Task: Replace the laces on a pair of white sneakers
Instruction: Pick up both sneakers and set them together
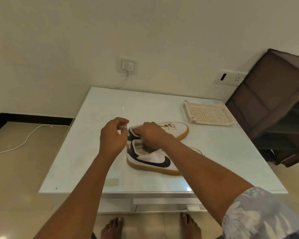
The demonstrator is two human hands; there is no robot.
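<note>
The white gum-soled sneakers (154, 157) lie heels-left along the glass surface (110, 104), collars gripped by the right hand (150, 133); the curled left hand (112, 137) beside them perhaps pinches something.

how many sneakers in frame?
2: near sneaker mid-table, side-on to the camera; far sneaker just behind it, heel partly under the right hand. None seems hidden.

Glass-topped table (86, 152); two sneakers (154, 159); perforated tray (209, 114)
</note>
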